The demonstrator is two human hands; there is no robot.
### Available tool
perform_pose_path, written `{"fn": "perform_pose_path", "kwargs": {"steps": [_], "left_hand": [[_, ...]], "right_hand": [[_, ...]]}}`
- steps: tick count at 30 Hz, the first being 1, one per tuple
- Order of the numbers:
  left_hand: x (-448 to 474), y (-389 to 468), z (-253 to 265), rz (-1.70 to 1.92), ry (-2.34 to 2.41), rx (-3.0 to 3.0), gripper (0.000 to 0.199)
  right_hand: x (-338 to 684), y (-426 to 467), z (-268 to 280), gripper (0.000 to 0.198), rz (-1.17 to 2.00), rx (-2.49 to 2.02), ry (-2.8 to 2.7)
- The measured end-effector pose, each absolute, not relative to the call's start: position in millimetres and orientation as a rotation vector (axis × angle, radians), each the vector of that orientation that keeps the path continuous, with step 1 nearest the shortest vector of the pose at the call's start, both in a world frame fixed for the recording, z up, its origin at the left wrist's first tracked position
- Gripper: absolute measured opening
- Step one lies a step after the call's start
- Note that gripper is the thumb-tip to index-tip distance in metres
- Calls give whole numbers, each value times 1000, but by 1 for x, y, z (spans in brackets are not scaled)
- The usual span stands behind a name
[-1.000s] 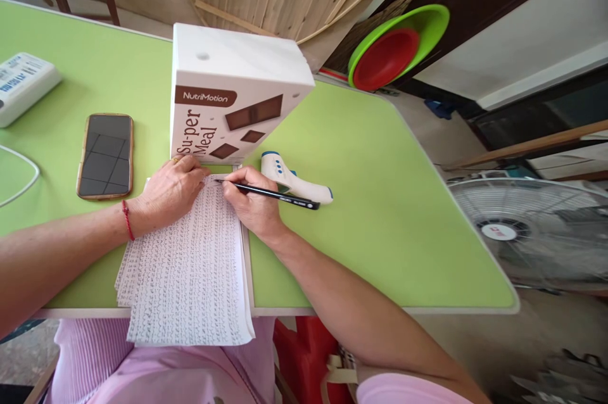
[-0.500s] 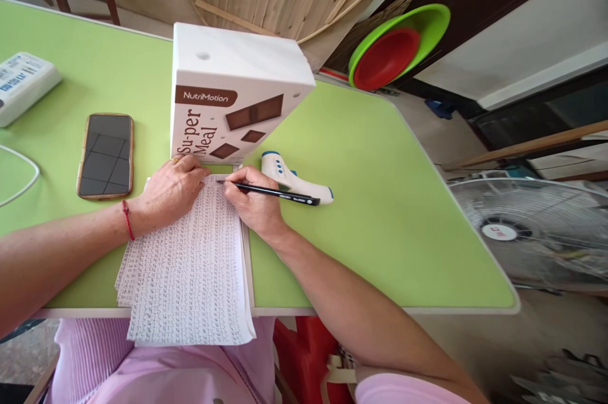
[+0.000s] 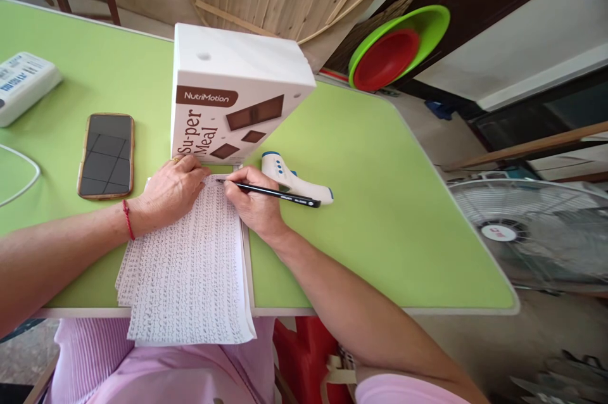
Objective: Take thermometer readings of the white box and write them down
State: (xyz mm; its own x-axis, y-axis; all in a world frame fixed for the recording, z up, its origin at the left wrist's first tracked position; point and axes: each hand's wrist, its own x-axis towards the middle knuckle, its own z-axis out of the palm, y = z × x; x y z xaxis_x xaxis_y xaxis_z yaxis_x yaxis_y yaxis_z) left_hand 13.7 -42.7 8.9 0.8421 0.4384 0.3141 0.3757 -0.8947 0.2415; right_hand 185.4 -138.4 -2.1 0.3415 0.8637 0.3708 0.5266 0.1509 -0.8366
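Note:
Sheets of paper (image 3: 190, 284) covered in dense rows of handwriting lie on the green table, their lower ends hanging over its near edge. My right hand (image 3: 256, 201) is closed around a black pen (image 3: 280, 194), whose tip meets the top sheet near its upper right. My left hand (image 3: 173, 192) rests flat on the upper left of the paper, fingers stretched out. Just beyond both hands stands a white NutriMotion box (image 3: 242, 75). Beside the right hand lies a white and blue infrared thermometer (image 3: 297, 179), partly behind the pen.
A phone (image 3: 105, 156) lies left of the papers, with a white device (image 3: 26, 84) and a white cable (image 3: 35, 170) farther left. Off the table's right side stands a fan (image 3: 503, 233). Green and red basins (image 3: 387, 59) lean beyond the far right corner.

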Motion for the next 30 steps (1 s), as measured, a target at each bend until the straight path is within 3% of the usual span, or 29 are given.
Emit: {"fn": "perform_pose_path", "kwargs": {"steps": [13,19,22,26,30], "left_hand": [[13,-43,12,511,645,2799,31],[11,-43,10,572,621,2794,29],[10,-49,17,803,532,2808,27],[7,-60,29,1393,515,2603,27],[6,-48,24,1495,870,2387,49]], "right_hand": [[186,-142,3,4,324,-1519,-1338],[188,-149,14,4,85,-1501,-1454],[192,-151,18,13,-137,-1407,-1622],[196,-154,23,15,-333,-1403,-1806],[194,-159,28,21,-468,-1467,-2002]]}}
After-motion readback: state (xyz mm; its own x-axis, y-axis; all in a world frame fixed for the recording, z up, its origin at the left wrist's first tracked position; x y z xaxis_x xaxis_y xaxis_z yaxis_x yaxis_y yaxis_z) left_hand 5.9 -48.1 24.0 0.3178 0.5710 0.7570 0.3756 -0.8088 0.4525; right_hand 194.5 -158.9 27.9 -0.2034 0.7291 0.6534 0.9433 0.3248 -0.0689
